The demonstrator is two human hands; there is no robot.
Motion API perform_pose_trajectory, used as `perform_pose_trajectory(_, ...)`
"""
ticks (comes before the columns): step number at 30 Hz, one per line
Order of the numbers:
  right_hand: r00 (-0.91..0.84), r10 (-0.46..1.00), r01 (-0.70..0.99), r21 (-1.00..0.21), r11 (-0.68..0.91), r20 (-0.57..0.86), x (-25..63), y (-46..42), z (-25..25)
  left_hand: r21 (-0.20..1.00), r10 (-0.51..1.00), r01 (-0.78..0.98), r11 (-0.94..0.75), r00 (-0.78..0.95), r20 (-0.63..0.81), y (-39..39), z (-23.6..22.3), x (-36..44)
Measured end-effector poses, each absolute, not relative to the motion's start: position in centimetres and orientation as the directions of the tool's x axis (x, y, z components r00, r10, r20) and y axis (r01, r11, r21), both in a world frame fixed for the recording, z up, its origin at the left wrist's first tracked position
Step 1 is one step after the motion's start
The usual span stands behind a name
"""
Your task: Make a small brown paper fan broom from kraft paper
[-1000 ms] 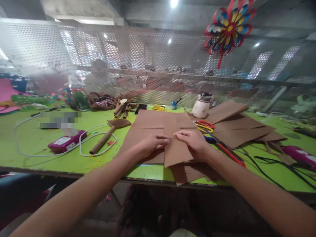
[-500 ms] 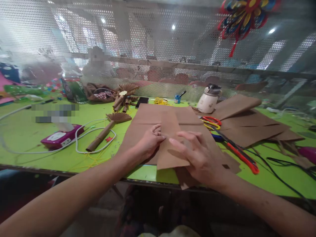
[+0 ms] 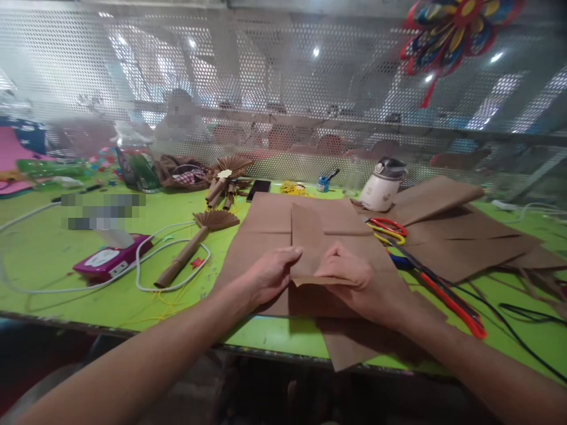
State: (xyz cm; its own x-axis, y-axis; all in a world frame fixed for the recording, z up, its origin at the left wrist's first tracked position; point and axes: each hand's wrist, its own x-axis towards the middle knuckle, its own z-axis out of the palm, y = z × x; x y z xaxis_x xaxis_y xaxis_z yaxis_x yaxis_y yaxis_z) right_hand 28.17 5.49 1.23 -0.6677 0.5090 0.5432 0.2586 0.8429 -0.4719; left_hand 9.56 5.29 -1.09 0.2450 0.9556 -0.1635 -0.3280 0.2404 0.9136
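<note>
A narrow strip of brown kraft paper rises from a larger creased sheet of brown paper on the table. My left hand pinches the strip's left edge, thumb on top and fingers behind. With curled fingers, my right hand grips its near right end, where the lower edge bends up toward me. Part of the right fingers is hidden by the paper. Under my right wrist, another brown piece overhangs the table's front edge.
To the right lie scissors, a red utility knife and stacked brown paper. A pleated paper fan with a rolled handle, a white cable and a purple power strip are on the left. A white kettle stands behind.
My right hand has closed on the strip's near end, its fingers spread above it before. That end is now lifted and bent. My left thumb has moved onto the strip's edge.
</note>
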Motion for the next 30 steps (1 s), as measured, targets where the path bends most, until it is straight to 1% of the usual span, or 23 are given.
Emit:
perform_pose_trajectory(2, -0.574, 0.671, 0.320, -0.626, 0.711, 0.469, 27.9, 5.4, 1.2, 0.872, 0.943, -0.404, 0.275, 0.288, -0.164, 5.3, -1.1, 9.7)
perform_pose_trajectory(4, -0.432, 0.841, 0.373, -0.785, 0.495, 0.325, 27.8, 5.4, 1.2, 0.841, 0.933, -0.454, 0.294, 0.328, -0.149, 5.2, -1.2, 9.9)
perform_pose_trajectory(5, -0.364, 0.900, 0.384, -0.842, 0.380, 0.240, 27.8, 5.6, 1.2, 0.839, 0.929, -0.459, 0.292, 0.347, -0.133, 5.2, -1.1, 10.0)
perform_pose_trajectory(7, -0.264, 0.958, 0.351, -0.914, 0.205, 0.114, 27.9, 6.1, 1.0, 0.837, 0.922, -0.468, 0.284, 0.374, -0.103, 5.1, -1.1, 10.0)
perform_pose_trajectory(9, -0.230, 0.971, 0.267, -0.956, 0.123, 0.061, 27.9, 6.7, 0.4, 0.822, 0.916, -0.491, 0.286, 0.392, -0.085, 5.0, -1.0, 10.0)
perform_pose_trajectory(11, -0.253, 0.966, 0.188, -0.977, 0.098, 0.048, 27.9, 7.2, -0.3, 0.795, 0.908, -0.519, 0.315, 0.409, -0.093, 5.0, -0.8, 10.0)
perform_pose_trajectory(13, -0.287, 0.957, 0.157, -0.983, 0.093, 0.045, 27.7, 7.4, -0.8, 0.777, 0.899, -0.526, 0.345, 0.422, -0.114, 4.8, -0.6, 10.1)
perform_pose_trajectory(16, -0.295, 0.954, 0.137, -0.987, 0.090, 0.046, 27.4, 7.2, -1.0, 0.819, 0.910, -0.480, 0.315, 0.399, -0.116, 4.5, -0.4, 10.5)
perform_pose_trajectory(18, -0.280, 0.958, 0.153, -0.983, 0.099, 0.053, 27.2, 6.9, -0.9, 0.860, 0.919, -0.427, 0.281, 0.377, -0.113, 4.3, -0.5, 10.7)
perform_pose_trajectory(20, -0.268, 0.960, 0.211, -0.968, 0.135, 0.075, 27.1, 6.8, -0.8, 0.885, 0.926, -0.389, 0.257, 0.360, -0.111, 4.1, -0.6, 10.7)
perform_pose_trajectory(22, -0.239, 0.964, 0.293, -0.939, 0.182, 0.113, 27.1, 7.0, -0.9, 0.892, 0.931, -0.386, 0.234, 0.354, -0.091, 4.1, -0.8, 10.7)
perform_pose_trajectory(24, -0.180, 0.970, 0.332, -0.919, 0.214, 0.161, 27.3, 7.3, -1.0, 0.891, 0.930, -0.394, 0.228, 0.358, -0.080, 4.1, -0.9, 10.6)
perform_pose_trajectory(25, -0.141, 0.974, 0.317, -0.924, 0.214, 0.177, 27.4, 7.5, -1.1, 0.888, 0.930, -0.399, 0.229, 0.358, -0.079, 4.2, -0.9, 10.6)
perform_pose_trajectory(27, -0.087, 0.983, 0.215, -0.960, 0.179, 0.164, 27.5, 7.8, -1.1, 0.882, 0.932, -0.411, 0.232, 0.352, -0.081, 4.2, -0.9, 10.6)
perform_pose_trajectory(28, -0.099, 0.987, 0.150, -0.978, 0.144, 0.130, 27.6, 7.8, -1.0, 0.879, 0.934, -0.418, 0.230, 0.348, -0.079, 4.2, -0.9, 10.6)
perform_pose_trajectory(30, -0.205, 0.978, 0.078, -0.996, 0.049, 0.032, 27.6, 7.5, -0.8, 0.877, 0.936, -0.426, 0.223, 0.346, -0.070, 4.1, -0.7, 10.6)
